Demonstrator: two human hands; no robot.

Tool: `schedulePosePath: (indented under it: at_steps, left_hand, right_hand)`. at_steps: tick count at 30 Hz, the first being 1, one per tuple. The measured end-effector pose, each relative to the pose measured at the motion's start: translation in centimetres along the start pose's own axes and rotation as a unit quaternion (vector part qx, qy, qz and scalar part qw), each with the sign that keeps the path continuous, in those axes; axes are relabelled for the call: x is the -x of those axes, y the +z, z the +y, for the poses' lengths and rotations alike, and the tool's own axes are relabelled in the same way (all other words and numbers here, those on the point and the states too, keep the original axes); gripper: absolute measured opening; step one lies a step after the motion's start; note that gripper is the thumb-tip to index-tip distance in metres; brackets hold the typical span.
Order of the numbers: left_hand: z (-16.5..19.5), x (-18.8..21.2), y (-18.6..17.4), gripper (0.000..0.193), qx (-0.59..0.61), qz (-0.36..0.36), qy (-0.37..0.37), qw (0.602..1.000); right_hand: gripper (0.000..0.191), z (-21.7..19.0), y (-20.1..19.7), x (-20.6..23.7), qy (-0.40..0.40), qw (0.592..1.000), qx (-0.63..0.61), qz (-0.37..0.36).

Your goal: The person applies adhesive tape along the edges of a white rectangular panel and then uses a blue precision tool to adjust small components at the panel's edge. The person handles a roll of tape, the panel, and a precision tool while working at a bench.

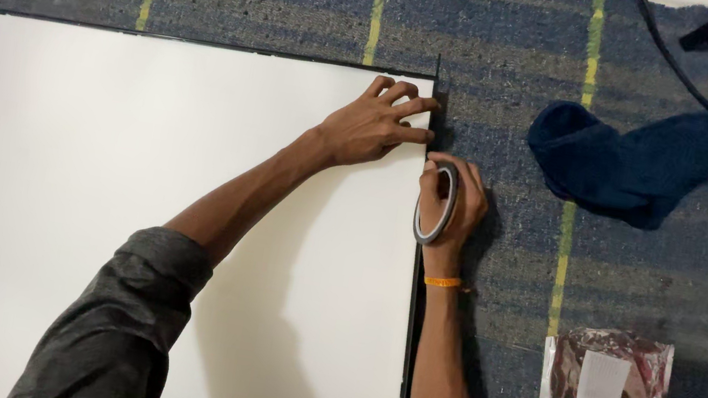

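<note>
At board's right edge (405,330), right hand (452,207) holds tape roll (435,204) upright; edge runs top-bottom.

A large white board (86,213) lies flat on the blue checked carpet, a thin black strip running down its right edge. A narrow roll of dark tape (435,204) stands on edge just beside that edge, near the board's upper right corner, its open ring facing left.
</note>
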State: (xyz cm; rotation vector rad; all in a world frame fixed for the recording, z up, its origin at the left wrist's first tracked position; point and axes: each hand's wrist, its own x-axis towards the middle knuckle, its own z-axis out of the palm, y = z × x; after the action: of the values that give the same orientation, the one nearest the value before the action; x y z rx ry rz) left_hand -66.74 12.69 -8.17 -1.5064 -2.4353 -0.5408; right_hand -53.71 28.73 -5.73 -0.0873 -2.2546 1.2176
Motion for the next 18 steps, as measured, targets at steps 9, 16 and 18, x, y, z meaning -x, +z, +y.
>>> schedulePosePath:
  at_steps: [9,16,18]
  left_hand:
    - [-0.1,0.1,0.8,0.034,-0.018,0.019,0.011,1.0]
    - [-0.3,0.2,1.4,0.034,-0.026,0.033,0.026,0.999]
    - [-0.3,0.2,1.5,0.033,-0.021,0.03,0.024,0.999]
  right_hand:
    - [0.025,-4.4,-8.1,8.5,0.044,0.998,0.035,-0.026]
    - [0.024,-8.4,-10.2,15.5,0.198,0.973,0.107,-0.052]
    - [0.023,-8.5,-10.3,16.6,0.215,0.967,0.121,-0.058]
